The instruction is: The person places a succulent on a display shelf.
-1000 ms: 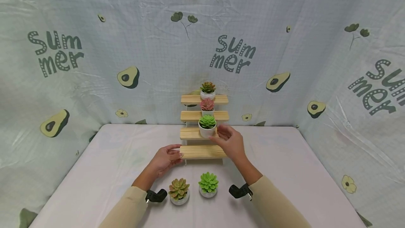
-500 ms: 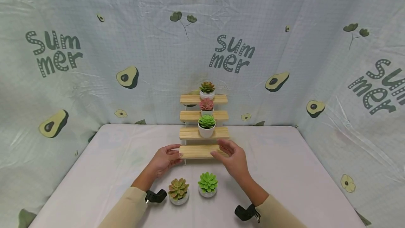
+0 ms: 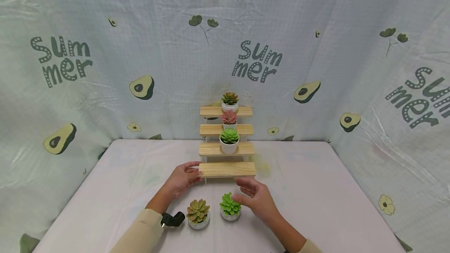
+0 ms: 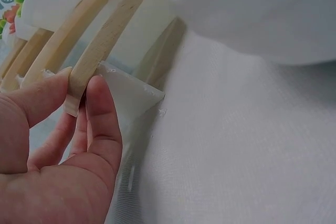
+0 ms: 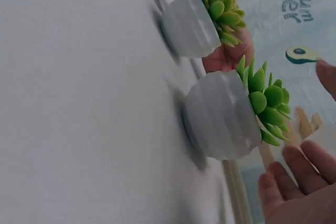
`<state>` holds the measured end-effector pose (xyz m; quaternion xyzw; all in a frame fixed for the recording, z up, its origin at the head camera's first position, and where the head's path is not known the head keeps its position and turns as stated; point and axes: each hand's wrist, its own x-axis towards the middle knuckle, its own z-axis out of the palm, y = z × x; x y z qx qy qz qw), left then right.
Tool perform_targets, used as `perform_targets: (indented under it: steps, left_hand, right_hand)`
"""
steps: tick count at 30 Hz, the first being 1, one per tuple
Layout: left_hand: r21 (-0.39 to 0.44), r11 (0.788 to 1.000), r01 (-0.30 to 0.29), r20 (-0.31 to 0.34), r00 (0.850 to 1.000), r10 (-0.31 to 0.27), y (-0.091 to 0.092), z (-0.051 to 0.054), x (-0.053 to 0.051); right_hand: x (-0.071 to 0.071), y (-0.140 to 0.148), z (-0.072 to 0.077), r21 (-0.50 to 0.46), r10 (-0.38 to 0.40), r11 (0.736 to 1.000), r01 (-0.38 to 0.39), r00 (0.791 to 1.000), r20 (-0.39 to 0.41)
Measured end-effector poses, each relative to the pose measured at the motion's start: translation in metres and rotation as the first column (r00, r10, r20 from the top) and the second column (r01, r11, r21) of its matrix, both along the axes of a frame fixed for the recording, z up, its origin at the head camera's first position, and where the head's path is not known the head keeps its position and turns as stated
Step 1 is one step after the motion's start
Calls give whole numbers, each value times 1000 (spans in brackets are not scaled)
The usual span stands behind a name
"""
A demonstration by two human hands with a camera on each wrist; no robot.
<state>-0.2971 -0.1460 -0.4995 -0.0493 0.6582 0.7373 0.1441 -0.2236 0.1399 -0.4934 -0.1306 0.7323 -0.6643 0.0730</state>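
A tiered wooden plant stand (image 3: 227,170) stands at the back of the table. My left hand (image 3: 182,179) pinches the left end of its lowest board between thumb and fingers; the left wrist view shows this grip on the board end (image 4: 86,72). Just in front of the stand, my right hand (image 3: 259,201) is beside a bright green potted succulent (image 3: 230,205), fingers spread and holding nothing. In the right wrist view, that plant's ribbed white pot (image 5: 223,116) sits upright on the table, with the fingers beyond its leaves. A yellowish-brown potted succulent (image 3: 198,212) stands to its left.
The upper boards carry a green succulent (image 3: 229,146), a pink one (image 3: 229,118) and a brownish-green one (image 3: 230,98), all in white pots. Behind the stand hangs a printed cloth (image 3: 183,61). A pale cloth covers the table (image 3: 299,190).
My right hand has let go of the green succulent on the third board down and come back toward me, beside the front green succulent. My left hand keeps its grip on the lowest board.
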Motion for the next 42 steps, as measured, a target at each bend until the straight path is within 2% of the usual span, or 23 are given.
perform_targets:
  steps: [5,10,13,26,42]
  left_hand:
    - [-8,1000,-3,-1,1000,3,1,0,-1]
    - [-6,1000,-4,3,1000,4,2,1,-1]
    - [-2,1000,-2,-1,1000,2,2,1,0]
    - [15,1000,14,-14,1000,-14,1,3,3]
    - [13,1000,12,-9,1000,-12,0,1,3]
  right_hand:
    - [6,1,-6,68,129,989,-131,991,27]
    - [11,1,-11,73,169,982,-175,982,87]
    - [13,1,-13,69,170,981,-179,978,120]
    - [14,1,-22,83,155,982,-168,977,149]
    - [14,-1,-26,67,157,984,-164,982,108]
